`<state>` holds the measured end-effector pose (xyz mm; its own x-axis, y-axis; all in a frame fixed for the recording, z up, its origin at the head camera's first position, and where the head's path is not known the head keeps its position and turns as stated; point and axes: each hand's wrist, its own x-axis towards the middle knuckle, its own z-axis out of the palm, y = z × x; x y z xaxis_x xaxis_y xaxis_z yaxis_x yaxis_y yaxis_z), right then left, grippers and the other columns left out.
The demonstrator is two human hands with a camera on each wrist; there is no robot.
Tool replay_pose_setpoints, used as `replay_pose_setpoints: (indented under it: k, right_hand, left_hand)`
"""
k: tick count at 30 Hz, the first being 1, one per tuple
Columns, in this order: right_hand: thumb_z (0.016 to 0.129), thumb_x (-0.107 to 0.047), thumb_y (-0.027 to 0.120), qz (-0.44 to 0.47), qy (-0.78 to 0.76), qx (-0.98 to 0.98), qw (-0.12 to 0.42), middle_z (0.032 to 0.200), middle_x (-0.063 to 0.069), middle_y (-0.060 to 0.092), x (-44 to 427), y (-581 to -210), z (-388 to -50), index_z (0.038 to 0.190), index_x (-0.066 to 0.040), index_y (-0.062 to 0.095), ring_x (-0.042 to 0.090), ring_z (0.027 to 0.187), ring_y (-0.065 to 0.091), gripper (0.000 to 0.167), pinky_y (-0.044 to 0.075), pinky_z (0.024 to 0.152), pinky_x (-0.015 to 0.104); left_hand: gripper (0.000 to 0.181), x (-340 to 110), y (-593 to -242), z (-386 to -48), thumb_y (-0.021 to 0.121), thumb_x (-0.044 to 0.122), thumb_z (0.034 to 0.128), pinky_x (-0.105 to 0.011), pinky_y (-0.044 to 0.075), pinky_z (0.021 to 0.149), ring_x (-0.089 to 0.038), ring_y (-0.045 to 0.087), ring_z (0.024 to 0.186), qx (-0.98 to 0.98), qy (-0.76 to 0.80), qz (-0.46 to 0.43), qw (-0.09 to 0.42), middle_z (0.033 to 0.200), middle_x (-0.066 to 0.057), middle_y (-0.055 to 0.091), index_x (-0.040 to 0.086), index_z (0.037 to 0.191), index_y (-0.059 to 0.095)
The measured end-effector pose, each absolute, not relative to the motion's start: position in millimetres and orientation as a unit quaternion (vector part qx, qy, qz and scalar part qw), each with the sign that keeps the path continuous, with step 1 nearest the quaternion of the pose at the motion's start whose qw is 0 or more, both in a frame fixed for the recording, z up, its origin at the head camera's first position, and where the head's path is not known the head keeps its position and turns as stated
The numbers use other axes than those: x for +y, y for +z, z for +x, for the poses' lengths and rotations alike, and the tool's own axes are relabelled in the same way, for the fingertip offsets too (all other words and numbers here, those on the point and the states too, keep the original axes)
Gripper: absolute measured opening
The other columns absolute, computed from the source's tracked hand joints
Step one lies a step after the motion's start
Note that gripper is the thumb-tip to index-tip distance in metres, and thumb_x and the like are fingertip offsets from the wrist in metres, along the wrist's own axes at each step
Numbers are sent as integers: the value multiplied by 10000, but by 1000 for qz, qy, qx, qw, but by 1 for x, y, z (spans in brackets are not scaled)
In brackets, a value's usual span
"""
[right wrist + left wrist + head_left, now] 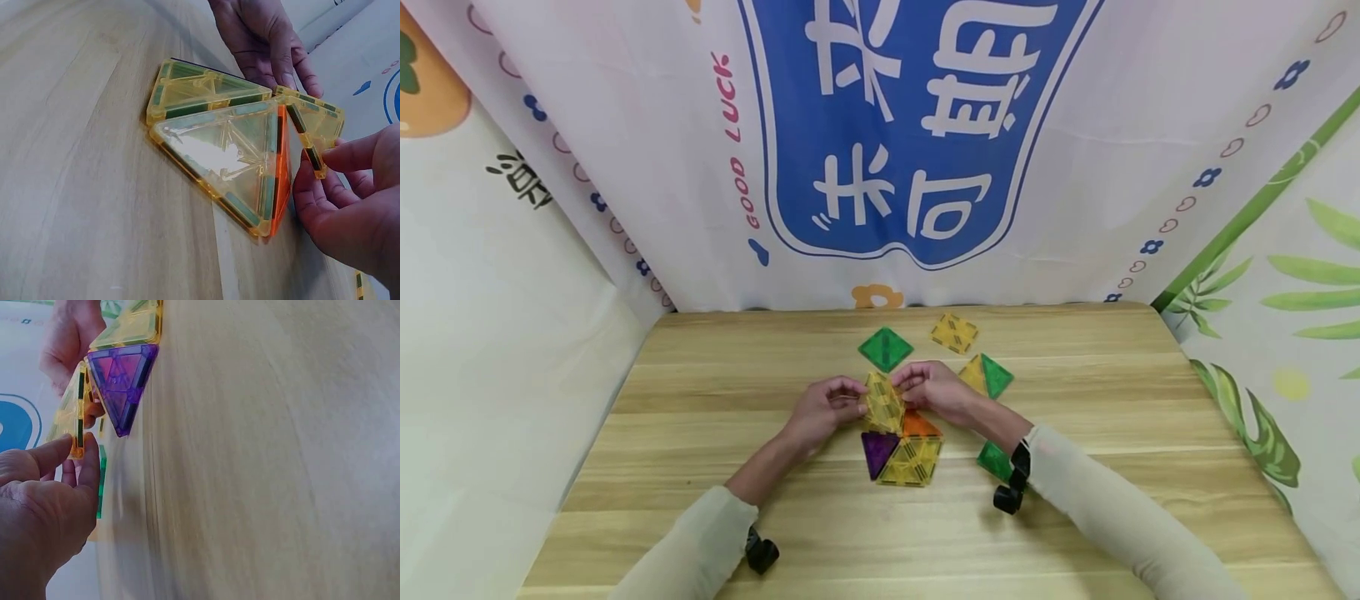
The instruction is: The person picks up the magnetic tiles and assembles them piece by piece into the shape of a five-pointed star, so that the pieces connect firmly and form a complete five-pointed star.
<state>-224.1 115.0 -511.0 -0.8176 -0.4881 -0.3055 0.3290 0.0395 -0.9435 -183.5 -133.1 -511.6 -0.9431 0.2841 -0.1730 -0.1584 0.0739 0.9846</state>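
Between both hands stands raised yellow translucent magnetic tile work (pixel 883 404); whether it is one tile or two joined, I cannot tell. My left hand (pixel 827 417) pinches its left side between thumb and fingers, as the left wrist view also shows. On the other side, my right hand (pixel 350 209) pinches a yellow edge near its lower corner. Directly in front are a purple triangle tile (pixel 122 384), an orange triangle tile (pixel 921 424) and yellow triangle tiles (pixel 215 165), tilted up and meeting edge to edge. Their inner side is hidden.
Behind the hands lie green tiles (pixel 886 348) and a yellow square (pixel 955 332). Right of them is a yellow triangle (pixel 973 375) beside a green triangle (pixel 997 377). Another green tile (pixel 995 461) lies partly under the right forearm. A printed cloth (pixel 1075 250) hangs behind the wooden table (pixel 700 375).
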Motion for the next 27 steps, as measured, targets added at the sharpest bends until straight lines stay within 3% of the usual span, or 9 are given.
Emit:
replay_pose_setpoints:
  k: [6, 11, 18, 22, 27]
  right_hand:
    - [938, 120, 628, -110, -634, 722, 256, 977, 52, 719, 113, -514, -222, 1138, 50, 681, 145, 882, 656, 219, 568, 773, 274]
    - [969, 73, 660, -167, -562, 781, 215, 1059, 80, 750, 113, -516, -218, 1125, 7, 725, 155, 969, 689, 181, 597, 851, 298]
    - [994, -76, 725, -211, -469, 849, 121, 1101, 52, 753, 123, -498, -192, 1151, -61, 751, 177, 988, 711, 160, 607, 867, 302]
    - [971, -208, 794, -246, -417, 872, 71, 1089, 95, 751, 134, -495, -171, 1163, -14, 742, 193, 940, 716, 278, 606, 806, 270]
    - [877, -369, 886, -248, -344, 905, 20, 1109, 69, 723, 139, -501, -143, 1213, -10, 730, 192, 983, 688, 516, 597, 851, 334]
  left_hand:
    - [268, -129, -516, -183, 742, -122, 905, -265, 605, 859, -217, 702, 995, 734, 660, 49, 150, 1163, -200, 704, -79, 1161, 676]
    - [194, -130, -519, -181, 775, -79, 907, -257, 608, 853, -241, 729, 1015, 788, 596, 90, 126, 1125, -142, 728, -13, 1080, 719]
    - [204, -134, -507, -180, 795, -66, 900, -363, 614, 931, -291, 726, 1049, 838, 519, 164, 47, 1101, -130, 727, 7, 1074, 718]
    - [301, -134, -496, -185, 810, -23, 906, -488, 558, 1040, -322, 666, 1196, 852, 457, 256, 8, 1237, -164, 705, -10, 1188, 705]
    - [365, -128, -486, -193, 786, 67, 952, -532, 444, 1163, -306, 563, 1358, 853, 366, 367, 66, 1394, -131, 660, 44, 1305, 697]
